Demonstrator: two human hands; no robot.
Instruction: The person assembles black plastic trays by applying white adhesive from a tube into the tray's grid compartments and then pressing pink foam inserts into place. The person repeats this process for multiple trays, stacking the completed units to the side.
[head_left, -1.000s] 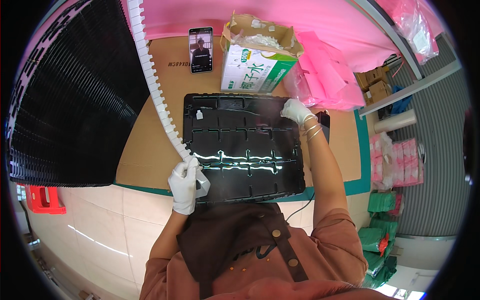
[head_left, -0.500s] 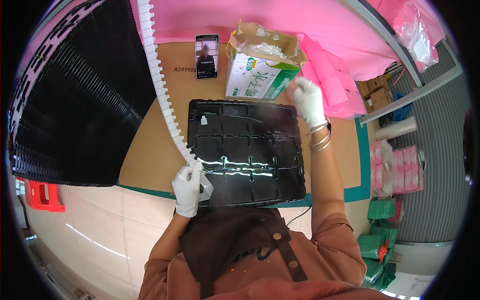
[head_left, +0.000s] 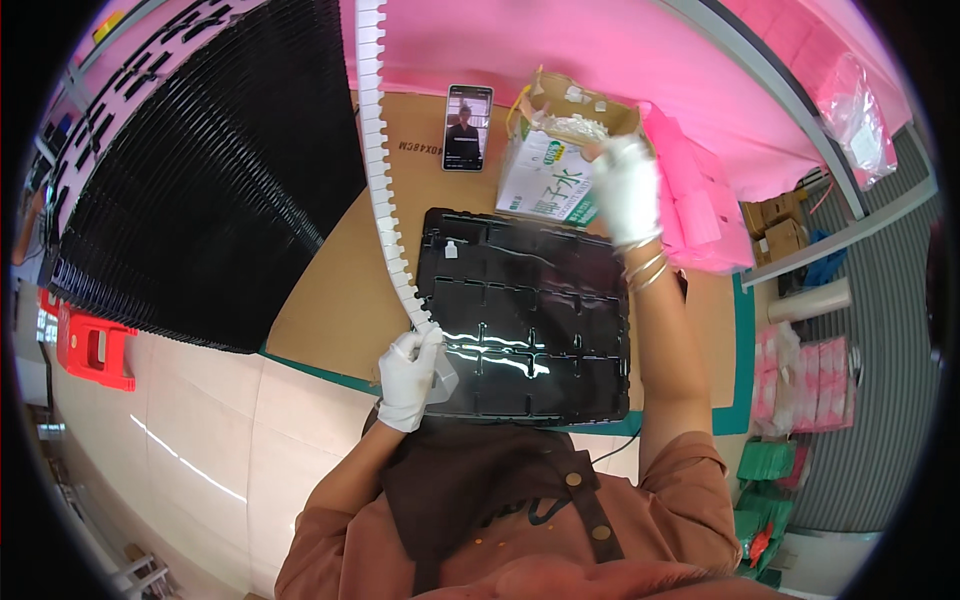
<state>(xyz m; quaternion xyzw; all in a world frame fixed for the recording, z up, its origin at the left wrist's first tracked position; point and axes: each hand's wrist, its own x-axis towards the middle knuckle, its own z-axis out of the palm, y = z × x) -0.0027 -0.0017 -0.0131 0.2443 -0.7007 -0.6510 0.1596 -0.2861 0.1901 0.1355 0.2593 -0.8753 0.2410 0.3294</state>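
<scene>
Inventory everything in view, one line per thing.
Flat tray: one, black, centre
Tab: one, white, on flat tray's upper left
Notched strip: one, white, left of flat tray
Carton: one, white and green, behind flat tray
Phone: one, pale rim, left of carton
Packages: several, pink, right of carton
Tray stack: one, black, far left
Stool: one, red, left edge
Cardboard sheet: one, brown, under flat tray
Bundles: several, green, lower right
Left hand: one, gloved white, pinching strip's end
Right hand: one, gloved white, near carton

One head view, looking down
The fisheye camera faces the surface [head_left: 745, 360] from above, quite near, and both hands [head_left: 406, 380] are inside its wide view.
</scene>
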